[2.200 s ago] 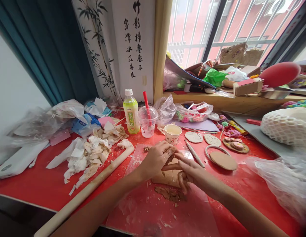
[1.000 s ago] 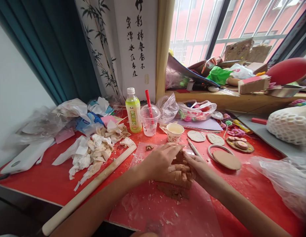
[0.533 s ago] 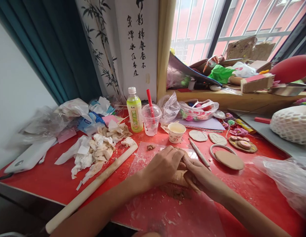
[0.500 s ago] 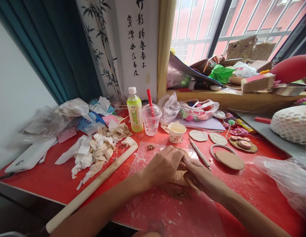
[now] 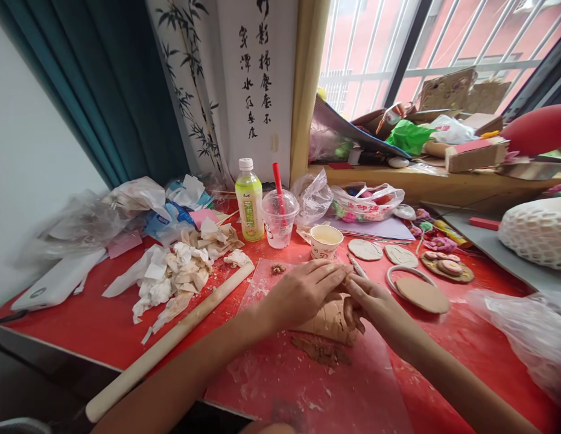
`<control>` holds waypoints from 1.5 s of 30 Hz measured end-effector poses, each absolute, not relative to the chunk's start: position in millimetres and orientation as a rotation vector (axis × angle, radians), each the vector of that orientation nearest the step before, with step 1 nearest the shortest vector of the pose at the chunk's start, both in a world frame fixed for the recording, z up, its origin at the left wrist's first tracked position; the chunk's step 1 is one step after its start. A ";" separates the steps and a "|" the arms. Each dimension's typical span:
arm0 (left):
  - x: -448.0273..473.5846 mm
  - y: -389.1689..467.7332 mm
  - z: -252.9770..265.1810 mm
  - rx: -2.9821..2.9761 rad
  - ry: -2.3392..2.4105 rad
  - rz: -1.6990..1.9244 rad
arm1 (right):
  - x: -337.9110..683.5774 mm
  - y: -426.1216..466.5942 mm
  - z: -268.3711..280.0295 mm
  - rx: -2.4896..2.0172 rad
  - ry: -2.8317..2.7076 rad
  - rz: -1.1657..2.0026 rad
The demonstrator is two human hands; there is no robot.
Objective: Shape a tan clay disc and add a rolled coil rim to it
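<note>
My left hand (image 5: 307, 292) and my right hand (image 5: 366, 298) meet above the work sheet, fingers bent and pressed against each other. Whatever lies between the fingertips is hidden. Just under them is a curved tan clay piece (image 5: 328, 319) with cracks on its surface; the hands cover its far part. Flat dark clay scraps (image 5: 321, 351) lie in front of it on a clear plastic sheet (image 5: 289, 383). Beyond the hands stands a paper cup (image 5: 326, 242) with pale liquid. A pen-like tool (image 5: 358, 266) shows partly behind my right hand.
A long wooden rolling pin (image 5: 172, 340) lies diagonally at left, beside crumpled tissues (image 5: 176, 277). A drink bottle (image 5: 249, 202) and plastic cup (image 5: 279, 223) stand behind. At right are a ring (image 5: 391, 283), a clay disc (image 5: 422, 295) and a plastic bag (image 5: 520, 325).
My hands have shifted slightly right and away from me, uncovering more of the clay piece and hiding more of the pen-like tool. The fingers stay together.
</note>
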State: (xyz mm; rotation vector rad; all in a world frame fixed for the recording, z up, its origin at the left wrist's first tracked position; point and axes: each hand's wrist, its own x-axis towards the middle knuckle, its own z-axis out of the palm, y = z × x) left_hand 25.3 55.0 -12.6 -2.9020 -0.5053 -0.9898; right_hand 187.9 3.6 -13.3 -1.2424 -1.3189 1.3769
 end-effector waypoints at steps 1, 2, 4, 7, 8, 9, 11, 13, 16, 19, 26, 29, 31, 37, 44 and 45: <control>25.8 55.5 -13.2 -2.943 -0.447 -1.028 | 188.4 3.9 -12.3 -1.256 -1.340 1.345; 25.8 56.1 -14.0 -2.992 -0.416 -1.059 | 188.4 3.7 -11.5 -1.265 -1.356 1.330; 24.4 57.0 -15.6 -3.085 -0.519 -1.065 | 187.6 2.2 -10.7 -1.278 -1.398 1.319; 20.3 57.9 -16.0 -3.171 -0.741 -0.876 | 186.3 -1.4 -10.5 -1.295 -1.500 1.262; 19.2 57.8 -15.3 -3.188 -0.742 -0.824 | 186.3 -2.4 -10.6 -1.300 -1.539 1.232; 18.6 57.3 -14.1 -3.214 -0.708 -0.786 | 186.5 -3.2 -10.6 -1.304 -1.571 1.201; 18.7 55.3 -10.8 -3.274 -0.658 -0.771 | 187.4 -4.1 -10.7 -1.317 -1.596 1.155; 20.2 52.6 -7.6 -3.309 -0.710 -0.789 | 188.3 -4.2 -11.3 -1.344 -1.593 1.131; 22.5 49.7 -6.4 -3.298 -0.800 -0.814 | 187.8 -3.7 -13.8 -1.391 -1.579 1.160; 23.8 49.2 -11.0 -3.276 -0.841 -0.803 | 184.2 -3.9 -16.7 -1.415 -1.546 1.207; 27.4 48.0 -19.4 -3.227 -0.968 -0.985 | 177.7 -7.6 -13.1 -1.373 -1.427 1.343; 28.5 46.7 -14.1 -3.177 -1.080 -1.180 | 181.0 -5.4 -12.1 -1.236 -1.369 1.431; 27.9 47.4 -9.5 -3.086 -1.186 -1.329 | 184.7 -3.1 -12.4 -1.162 -1.339 1.456; 25.2 54.0 -6.9 -3.057 -0.891 -1.358 | 189.3 -1.1 -17.2 -1.007 -1.215 1.636; 27.5 53.4 -23.1 -3.052 -0.631 -0.948 | 183.2 -2.8 -19.2 -1.144 -1.244 1.560; 27.1 53.4 -23.6 -3.123 -0.708 -0.929 | 182.8 -2.9 -17.6 -1.198 -1.306 1.534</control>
